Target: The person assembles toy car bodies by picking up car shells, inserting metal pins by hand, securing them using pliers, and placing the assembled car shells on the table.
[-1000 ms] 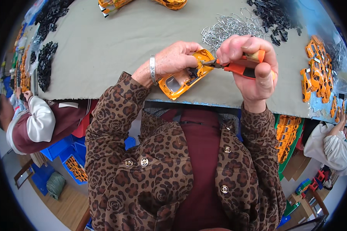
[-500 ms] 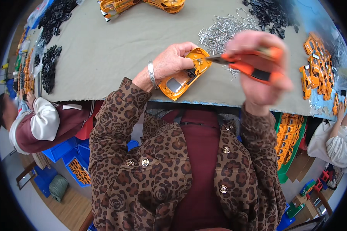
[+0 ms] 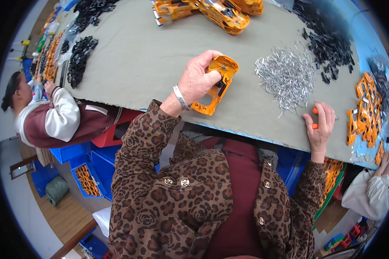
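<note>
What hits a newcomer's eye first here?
Probably the orange toy car shell pinched in the left hand, near the middle of the upper half. Next, the heap of silvery wire pieces on the greyish cloth, to the shell's right. Then the orange handle ends showing at the right hand, below that heap near the cloth's front edge.

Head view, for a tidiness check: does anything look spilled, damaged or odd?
Nothing stands out: the silver wire pieces lie heaped together, and the orange car shell in the left hand shows no clear damage.
</note>
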`<control>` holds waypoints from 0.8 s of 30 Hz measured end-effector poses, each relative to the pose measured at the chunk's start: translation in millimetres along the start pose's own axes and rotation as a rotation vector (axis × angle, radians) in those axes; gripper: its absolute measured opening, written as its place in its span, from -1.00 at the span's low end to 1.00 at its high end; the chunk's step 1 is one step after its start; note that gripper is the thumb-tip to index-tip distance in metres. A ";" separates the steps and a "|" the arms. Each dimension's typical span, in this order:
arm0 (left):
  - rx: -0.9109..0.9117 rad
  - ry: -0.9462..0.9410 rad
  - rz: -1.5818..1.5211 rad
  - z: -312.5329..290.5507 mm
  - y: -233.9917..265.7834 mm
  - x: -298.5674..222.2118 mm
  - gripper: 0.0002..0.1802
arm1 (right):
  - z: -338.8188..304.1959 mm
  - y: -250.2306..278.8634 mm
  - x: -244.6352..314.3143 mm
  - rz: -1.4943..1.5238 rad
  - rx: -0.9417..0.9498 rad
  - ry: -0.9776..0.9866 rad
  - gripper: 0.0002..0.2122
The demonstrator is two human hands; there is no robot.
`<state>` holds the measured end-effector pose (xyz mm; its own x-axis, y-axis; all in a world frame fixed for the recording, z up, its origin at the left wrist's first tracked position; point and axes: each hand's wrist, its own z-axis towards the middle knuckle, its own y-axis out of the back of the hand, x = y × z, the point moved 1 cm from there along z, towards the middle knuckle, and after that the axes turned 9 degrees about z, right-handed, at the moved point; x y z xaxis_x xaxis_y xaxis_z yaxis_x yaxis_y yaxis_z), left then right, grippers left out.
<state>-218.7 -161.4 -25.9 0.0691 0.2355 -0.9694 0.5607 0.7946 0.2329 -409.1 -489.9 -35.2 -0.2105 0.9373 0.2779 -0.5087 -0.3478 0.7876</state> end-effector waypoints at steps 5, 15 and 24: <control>-0.184 0.139 0.062 10.8 98.5 23.0 -0.56 | 4.4 -0.4 2.2 0.018 0.074 -0.101 -0.58; -0.789 0.283 1.367 59.5 310.0 60.7 -0.57 | 3.9 1.0 4.7 0.000 0.096 -0.138 -0.59; -0.506 -0.537 1.480 110.1 127.7 -25.1 -0.56 | 6.2 0.7 4.0 0.023 0.081 -0.129 -0.58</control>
<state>-58.0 -127.5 19.7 0.5844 0.7831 0.2128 -0.5477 0.1871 0.8155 -405.1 -486.3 -30.2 -0.1098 0.9263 0.3604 -0.4346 -0.3709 0.8207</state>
